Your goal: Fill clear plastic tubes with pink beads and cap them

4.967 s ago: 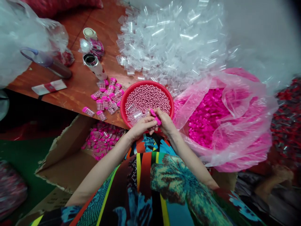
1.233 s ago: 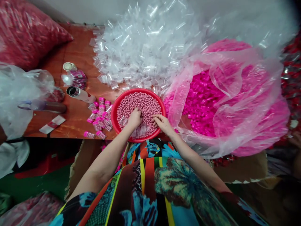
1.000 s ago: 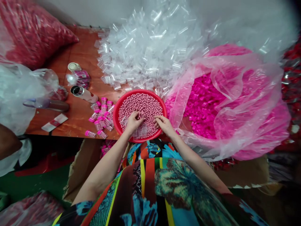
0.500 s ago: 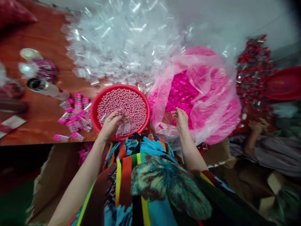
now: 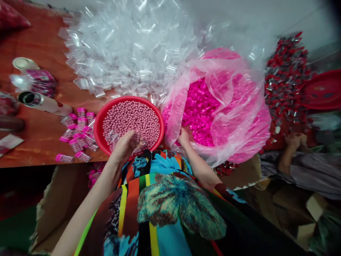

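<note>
Over the red basin point(image 5: 96, 122) of round pink beads point(image 5: 133, 117), my left hand point(image 5: 125, 145) is closed around a small clear plastic container point(image 5: 139, 138). Another clear container point(image 5: 112, 137) lies on the beads beside it. My right hand point(image 5: 183, 138) is at the near left edge of the mouth of a large translucent pink plastic bag point(image 5: 239, 117). Bright pink caps point(image 5: 201, 110) fill the bag's opening, just beyond this hand. Its fingers are too hidden and small to make out.
A large heap of clear containers point(image 5: 128, 46) lies behind the basin. Filled pink-capped containers point(image 5: 80, 133) are to the left, near a cylindrical tin point(image 5: 44, 102). At right are red-and-clear pieces point(image 5: 287, 78), a red tray point(image 5: 323, 89) and another person's hands point(image 5: 295, 140).
My right hand has moved left and down from above the caps to the bag's near left edge. My left hand stays over the beads, its fingers curled around the clear container.
</note>
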A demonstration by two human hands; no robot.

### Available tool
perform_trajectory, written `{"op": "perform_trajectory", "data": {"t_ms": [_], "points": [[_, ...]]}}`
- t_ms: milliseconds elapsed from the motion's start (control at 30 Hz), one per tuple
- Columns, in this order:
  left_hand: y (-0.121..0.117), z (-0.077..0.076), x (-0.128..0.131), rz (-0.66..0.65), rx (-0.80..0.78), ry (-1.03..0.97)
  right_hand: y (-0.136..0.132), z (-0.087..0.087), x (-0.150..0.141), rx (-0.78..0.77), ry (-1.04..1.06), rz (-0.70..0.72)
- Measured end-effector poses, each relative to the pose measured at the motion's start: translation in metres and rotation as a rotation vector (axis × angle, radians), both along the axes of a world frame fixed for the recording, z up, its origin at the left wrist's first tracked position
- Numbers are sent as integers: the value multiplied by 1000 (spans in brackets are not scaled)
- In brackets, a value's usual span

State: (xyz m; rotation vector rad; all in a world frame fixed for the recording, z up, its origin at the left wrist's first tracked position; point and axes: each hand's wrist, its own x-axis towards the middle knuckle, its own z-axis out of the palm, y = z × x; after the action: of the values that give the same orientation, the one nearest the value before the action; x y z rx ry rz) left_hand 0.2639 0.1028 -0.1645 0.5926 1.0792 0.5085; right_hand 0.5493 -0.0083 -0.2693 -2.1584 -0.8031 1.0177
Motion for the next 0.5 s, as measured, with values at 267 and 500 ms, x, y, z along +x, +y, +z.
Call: {"op": "perform_trajectory", "data": {"t_ms": [267, 500], "points": [[-3, 6, -1, -38, -46, -173, -9, 38, 31, 137, 274, -292], [-8, 13, -5, -65, -79, -374, 33, 121, 4, 509, 566, -186]]}}
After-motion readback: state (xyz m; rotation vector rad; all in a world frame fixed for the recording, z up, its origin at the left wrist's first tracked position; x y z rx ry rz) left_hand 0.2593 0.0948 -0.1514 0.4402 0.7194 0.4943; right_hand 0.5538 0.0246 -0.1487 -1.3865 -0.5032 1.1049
